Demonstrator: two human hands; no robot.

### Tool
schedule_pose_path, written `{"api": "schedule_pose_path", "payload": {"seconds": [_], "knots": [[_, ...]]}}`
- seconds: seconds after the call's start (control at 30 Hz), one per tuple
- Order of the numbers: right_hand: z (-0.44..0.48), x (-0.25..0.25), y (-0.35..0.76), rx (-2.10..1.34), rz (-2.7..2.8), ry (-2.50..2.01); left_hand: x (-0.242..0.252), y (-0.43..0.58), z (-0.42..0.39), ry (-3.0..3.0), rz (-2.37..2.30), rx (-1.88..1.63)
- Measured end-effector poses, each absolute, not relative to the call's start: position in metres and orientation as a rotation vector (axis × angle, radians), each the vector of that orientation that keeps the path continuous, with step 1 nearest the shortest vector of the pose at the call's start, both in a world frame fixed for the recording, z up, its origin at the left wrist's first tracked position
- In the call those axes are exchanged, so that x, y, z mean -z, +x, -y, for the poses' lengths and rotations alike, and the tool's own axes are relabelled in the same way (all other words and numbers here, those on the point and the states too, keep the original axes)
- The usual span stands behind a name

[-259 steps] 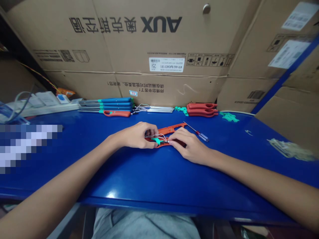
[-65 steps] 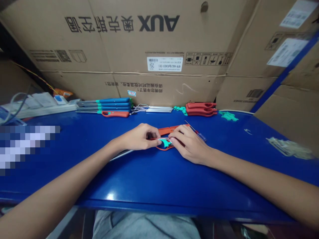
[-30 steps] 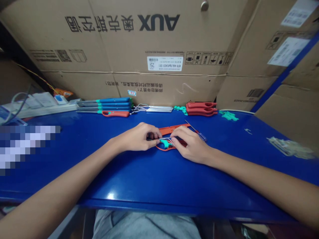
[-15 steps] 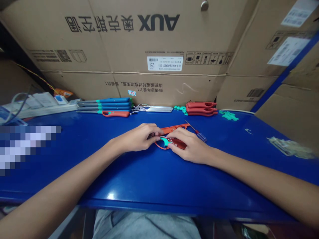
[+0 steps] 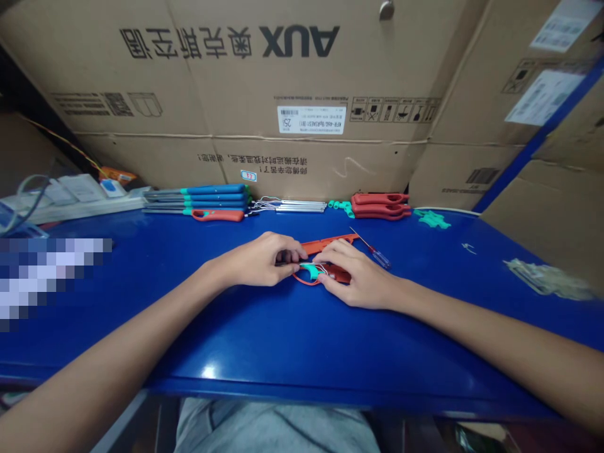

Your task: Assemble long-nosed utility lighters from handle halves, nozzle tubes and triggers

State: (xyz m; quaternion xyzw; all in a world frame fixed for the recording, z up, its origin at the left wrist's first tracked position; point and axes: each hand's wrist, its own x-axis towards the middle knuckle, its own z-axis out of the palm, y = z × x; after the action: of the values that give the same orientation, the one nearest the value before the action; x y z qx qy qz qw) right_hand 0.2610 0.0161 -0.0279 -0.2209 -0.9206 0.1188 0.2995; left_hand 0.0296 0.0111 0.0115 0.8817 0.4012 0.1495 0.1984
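An orange-red plastic housing (image 5: 330, 242) lies on the blue table top (image 5: 283, 340), long and open-framed, with its far edge showing past my hands. A teal plastic piece (image 5: 311, 271) sits in it between my hands, with thin silver wires (image 5: 321, 268) looped around it. My left hand (image 5: 257, 260) grips the housing's left end, fingers curled over it. My right hand (image 5: 358, 275) presses on the right part, fingertips close to the teal piece and wires. A small screwdriver (image 5: 377, 255) with a clear handle lies just beyond my right hand.
Along the back edge lie a stack of blue-handled parts (image 5: 198, 198), metal rods with wire ends (image 5: 292, 206), red handles (image 5: 381, 207) and teal scraps (image 5: 431, 219). A power strip (image 5: 70, 204) stands back left. Cardboard boxes (image 5: 283, 82) form the wall behind.
My right hand has shifted slightly left, closer to the teal piece. The housing stays between my hands, and the view has barely moved.
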Motion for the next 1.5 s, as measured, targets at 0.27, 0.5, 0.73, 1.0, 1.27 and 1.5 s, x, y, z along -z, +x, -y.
{"api": "schedule_pose_path", "payload": {"seconds": [0.27, 0.5, 0.73, 1.0, 1.27, 1.5], "knots": [[-0.017, 0.029, 0.262, -0.303, 2.447, -0.61, -0.015, 0.023, -0.012, 2.443, -1.159, -0.394], [-0.016, 0.028, 0.262, -0.324, 2.445, -0.625, -0.019, 0.017, -0.016, 2.431, -1.22, -0.285], [-0.016, 0.028, 0.262, -0.309, 2.441, -0.648, -0.023, 0.014, -0.018, 2.407, -1.195, -0.275], [-0.017, 0.028, 0.262, -0.32, 2.435, -0.629, -0.017, 0.008, -0.026, 2.43, -1.16, -0.299], [-0.017, 0.028, 0.261, -0.314, 2.443, -0.647, -0.017, 0.007, -0.026, 2.331, -1.154, -0.369], [-0.016, 0.028, 0.261, -0.316, 2.441, -0.673, -0.027, 0.003, -0.023, 2.362, -1.191, -0.299]]}}
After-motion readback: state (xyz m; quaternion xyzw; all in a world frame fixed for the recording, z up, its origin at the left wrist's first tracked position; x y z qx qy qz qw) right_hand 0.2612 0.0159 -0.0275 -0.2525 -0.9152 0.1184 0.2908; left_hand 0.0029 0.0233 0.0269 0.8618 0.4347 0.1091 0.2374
